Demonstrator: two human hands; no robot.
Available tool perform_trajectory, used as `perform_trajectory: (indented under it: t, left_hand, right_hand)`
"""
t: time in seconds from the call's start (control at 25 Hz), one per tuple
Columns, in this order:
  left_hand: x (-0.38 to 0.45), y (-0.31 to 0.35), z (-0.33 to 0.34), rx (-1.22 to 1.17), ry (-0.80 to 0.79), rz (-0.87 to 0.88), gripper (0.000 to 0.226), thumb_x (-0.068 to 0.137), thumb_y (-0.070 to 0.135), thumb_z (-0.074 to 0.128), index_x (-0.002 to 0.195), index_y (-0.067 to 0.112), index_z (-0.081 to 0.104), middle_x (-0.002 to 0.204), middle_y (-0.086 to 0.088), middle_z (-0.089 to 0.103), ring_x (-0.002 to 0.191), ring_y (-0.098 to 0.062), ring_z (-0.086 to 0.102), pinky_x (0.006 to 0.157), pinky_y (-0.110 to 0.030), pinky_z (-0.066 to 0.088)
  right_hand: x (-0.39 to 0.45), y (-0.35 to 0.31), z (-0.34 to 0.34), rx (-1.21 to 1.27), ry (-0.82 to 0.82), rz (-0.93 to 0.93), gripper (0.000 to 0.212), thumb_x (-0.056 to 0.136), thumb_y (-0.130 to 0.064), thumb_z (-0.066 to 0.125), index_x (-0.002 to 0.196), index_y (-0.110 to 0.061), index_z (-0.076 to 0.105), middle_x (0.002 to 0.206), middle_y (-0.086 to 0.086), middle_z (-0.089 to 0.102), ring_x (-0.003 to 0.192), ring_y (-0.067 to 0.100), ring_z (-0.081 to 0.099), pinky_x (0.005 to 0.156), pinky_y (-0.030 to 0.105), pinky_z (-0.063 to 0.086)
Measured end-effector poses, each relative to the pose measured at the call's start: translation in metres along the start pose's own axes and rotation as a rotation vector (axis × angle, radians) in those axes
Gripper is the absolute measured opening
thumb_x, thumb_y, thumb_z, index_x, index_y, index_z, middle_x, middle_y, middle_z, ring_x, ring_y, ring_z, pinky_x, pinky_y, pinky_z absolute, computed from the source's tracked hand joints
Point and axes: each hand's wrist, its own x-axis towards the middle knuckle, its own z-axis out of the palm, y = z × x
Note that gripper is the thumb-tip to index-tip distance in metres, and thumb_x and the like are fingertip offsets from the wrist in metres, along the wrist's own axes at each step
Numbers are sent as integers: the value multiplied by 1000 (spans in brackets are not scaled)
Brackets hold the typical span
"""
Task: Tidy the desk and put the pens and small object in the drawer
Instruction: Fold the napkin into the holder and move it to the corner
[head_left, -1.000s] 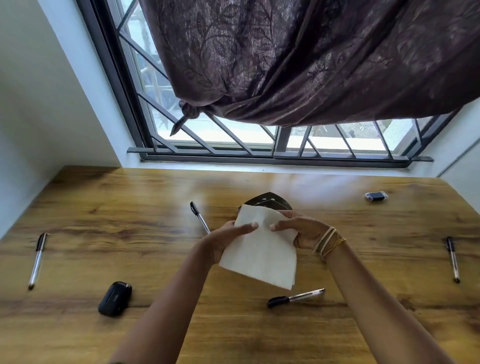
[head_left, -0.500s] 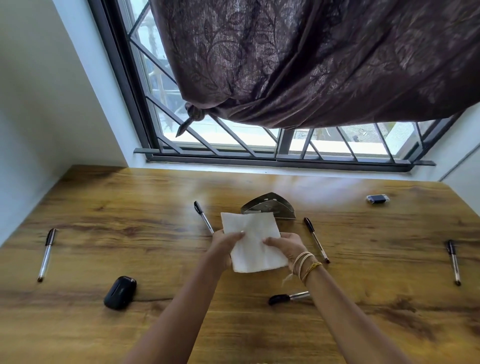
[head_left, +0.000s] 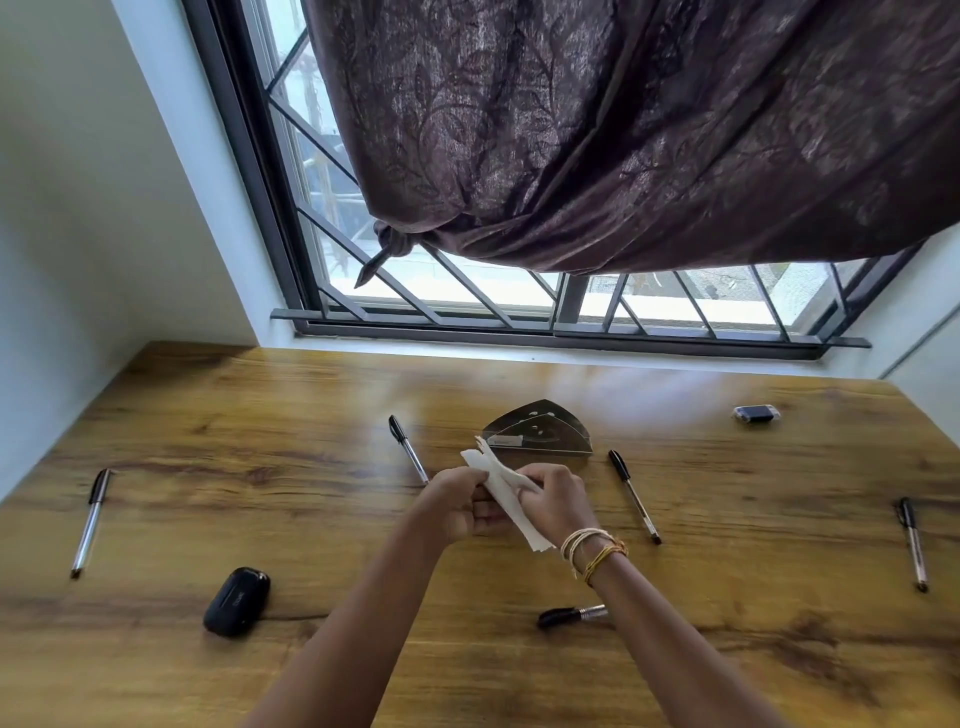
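Observation:
Both hands hold a white paper napkin (head_left: 497, 486) above the middle of the wooden desk (head_left: 260, 415); it is folded narrow. My left hand (head_left: 457, 501) grips its near side and my right hand (head_left: 553, 499), with thread bracelets on the wrist, grips it from the right. Several black-capped pens lie scattered: one at far left (head_left: 91, 522), one beside my left hand (head_left: 409, 449), one right of my right hand (head_left: 634, 496), one at far right (head_left: 912, 543), and one near my right forearm (head_left: 571, 616). A small black case (head_left: 236, 600) lies front left.
A metal napkin holder (head_left: 540, 428) stands just behind the hands. A small dark object (head_left: 756, 413) lies at the back right. A barred window and a knotted dark curtain (head_left: 623, 156) rise behind the desk. White walls close both sides.
The napkin went from a wide open sheet to a narrow folded strip between my hands. The hands moved closer together, nearer the napkin holder.

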Motion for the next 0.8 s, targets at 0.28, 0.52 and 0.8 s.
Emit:
perform_trajectory:
  t: [0.28, 0.52, 0.8]
  left_hand:
    - [1, 7, -9, -190, -118, -61, 34, 100, 15, 36, 109, -11, 56, 83, -26, 72, 72, -34, 73, 70, -49, 58]
    - [-4, 9, -17, -101, -125, -28, 28, 95, 6, 47, 118, -8, 51, 104, -29, 68, 92, -37, 71, 78, -44, 60]
    - [-10, 25, -12, 440, 20, 516, 68, 69, 2, 81, 125, 17, 46, 103, -6, 60, 95, -23, 63, 74, -32, 60]
  right_hand:
    - [-2, 5, -1, 108, -207, -36, 21, 92, -38, 55, 103, -27, 69, 71, -10, 66, 52, -1, 53, 43, 9, 36]
    - [6, 10, -10, 82, -290, -37, 32, 89, -2, 51, 116, -14, 66, 81, -6, 63, 63, 7, 56, 45, 8, 39]
    - [31, 8, -50, 125, -389, -81, 35, 85, 9, 44, 105, -7, 68, 98, 9, 60, 88, 21, 58, 62, 19, 49]
